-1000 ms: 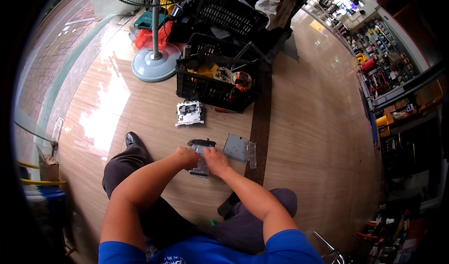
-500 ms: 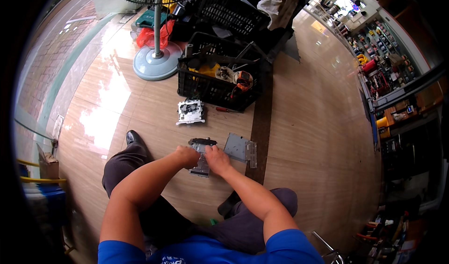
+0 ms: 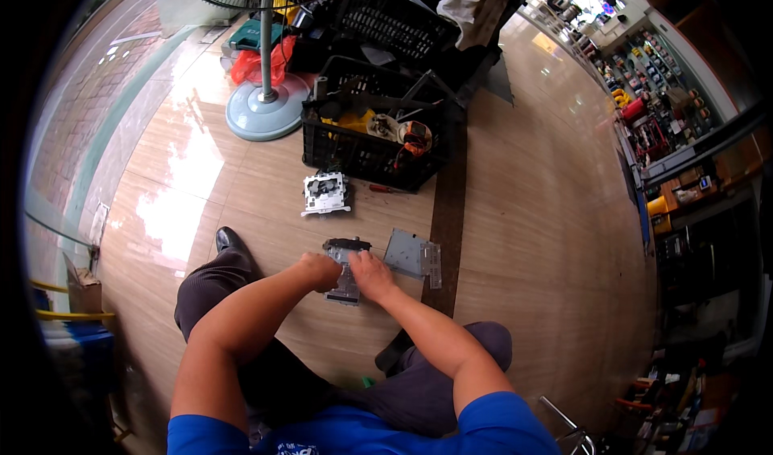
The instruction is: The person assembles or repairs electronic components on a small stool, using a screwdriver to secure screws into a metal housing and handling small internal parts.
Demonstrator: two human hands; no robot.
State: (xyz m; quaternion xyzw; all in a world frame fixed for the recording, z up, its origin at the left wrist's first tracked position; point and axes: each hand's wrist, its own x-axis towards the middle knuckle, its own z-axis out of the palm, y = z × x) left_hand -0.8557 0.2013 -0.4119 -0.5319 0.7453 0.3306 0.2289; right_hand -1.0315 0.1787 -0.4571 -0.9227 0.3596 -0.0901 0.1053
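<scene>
On the floor between my legs stands a grey metal device chassis (image 3: 345, 287) with a dark far edge. My left hand (image 3: 322, 271) is curled closed against its left side, and what its fingers grip is hidden. My right hand (image 3: 372, 275) bends over the chassis from the right, fingers closed on its upper right edge. Beside that hand a flat grey metal cover (image 3: 405, 254) lies on the floor, with a perforated metal strip (image 3: 433, 265) along its right side. Farther ahead sits a white metal mechanism (image 3: 325, 195) with dark parts on top.
A red-handled screwdriver (image 3: 382, 188) lies before a black plastic crate (image 3: 366, 153) holding tools and an orange-rimmed meter (image 3: 416, 137). Left of the crate stands a fan's round base (image 3: 266, 117), with a red plastic bag (image 3: 282, 60) behind it. Stocked shelves (image 3: 656, 84) line the far right.
The view has shifted slightly. Both hands stay at the chassis with almost no visible movement.
</scene>
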